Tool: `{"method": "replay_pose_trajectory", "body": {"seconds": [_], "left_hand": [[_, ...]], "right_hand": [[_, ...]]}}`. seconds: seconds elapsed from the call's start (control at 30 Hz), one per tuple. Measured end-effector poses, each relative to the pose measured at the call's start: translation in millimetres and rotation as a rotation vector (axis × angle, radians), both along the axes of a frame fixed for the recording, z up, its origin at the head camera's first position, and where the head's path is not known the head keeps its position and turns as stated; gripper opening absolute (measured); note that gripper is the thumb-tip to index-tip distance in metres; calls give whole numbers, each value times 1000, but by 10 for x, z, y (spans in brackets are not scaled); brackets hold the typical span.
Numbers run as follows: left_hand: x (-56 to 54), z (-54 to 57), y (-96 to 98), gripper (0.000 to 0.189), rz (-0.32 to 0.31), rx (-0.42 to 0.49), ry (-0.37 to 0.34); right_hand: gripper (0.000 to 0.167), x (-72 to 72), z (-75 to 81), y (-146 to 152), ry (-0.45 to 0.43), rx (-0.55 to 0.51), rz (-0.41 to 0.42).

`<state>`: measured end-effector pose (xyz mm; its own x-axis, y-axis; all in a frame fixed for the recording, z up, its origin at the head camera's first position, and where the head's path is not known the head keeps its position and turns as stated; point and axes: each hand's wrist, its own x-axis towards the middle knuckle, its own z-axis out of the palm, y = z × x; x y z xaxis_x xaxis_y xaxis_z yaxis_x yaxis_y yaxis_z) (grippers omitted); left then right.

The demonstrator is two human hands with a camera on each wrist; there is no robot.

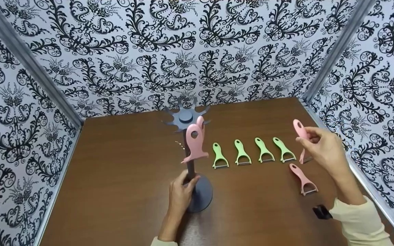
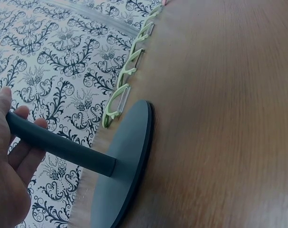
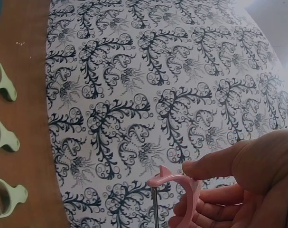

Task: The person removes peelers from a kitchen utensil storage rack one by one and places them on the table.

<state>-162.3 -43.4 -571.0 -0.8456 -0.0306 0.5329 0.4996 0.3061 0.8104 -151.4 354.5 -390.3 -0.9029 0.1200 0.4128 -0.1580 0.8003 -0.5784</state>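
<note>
My left hand [image 1: 180, 194] grips the pole of a dark grey utensil stand [image 1: 202, 196] just above its round base. The thumb and curled fingers wrap the pole [image 2: 63, 147] in the left wrist view. At the stand's top is a hub with open hooks [image 1: 185, 116]; a pink peeler [image 1: 194, 147] hangs on the near side, a second pink handle [image 1: 200, 120] partly hidden behind it. On the right, my right hand [image 1: 327, 147] pinches another pink peeler [image 1: 298, 126] between thumb and fingers, handle up. Its blade end [image 3: 171, 179] shows in the right wrist view.
A row of several green peelers [image 1: 240, 152] lies between the stand and my right hand. One pink peeler [image 1: 303, 180] lies nearer me at the right. A small black object [image 1: 322, 212] is by my right sleeve. Patterned walls [image 1: 190, 51] enclose the brown table [image 1: 121, 191].
</note>
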Motion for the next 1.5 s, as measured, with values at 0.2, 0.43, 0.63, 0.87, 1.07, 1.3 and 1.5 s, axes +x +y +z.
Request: {"method": "replay_pose_trajectory", "body": {"seconds": [0.2, 0.43, 0.63, 0.87, 1.07, 1.3, 1.5], "left_hand": [[8, -7, 10, 11, 4, -1, 0], [12, 19, 2, 12, -7, -3, -33], [14, 26, 4, 12, -2, -2, -49], [9, 12, 8, 11, -1, 5, -49], [10, 12, 9, 10, -4, 11, -42], [13, 32, 5, 13, -9, 12, -63], [24, 46, 8, 13, -7, 16, -74]], "right_hand": [[37, -28, -146, 16, 1, 34, -5], [39, -59, -249, 63, -56, 41, 0], [42, -63, -324, 57, -106, 73, -5], [38, -102, -481, 12, -181, 81, -12], [38, -120, -608, -41, -252, 67, -7], [40, -153, -734, -83, -276, 93, 4], [38, -162, -861, -94, -319, 106, 4]]}}
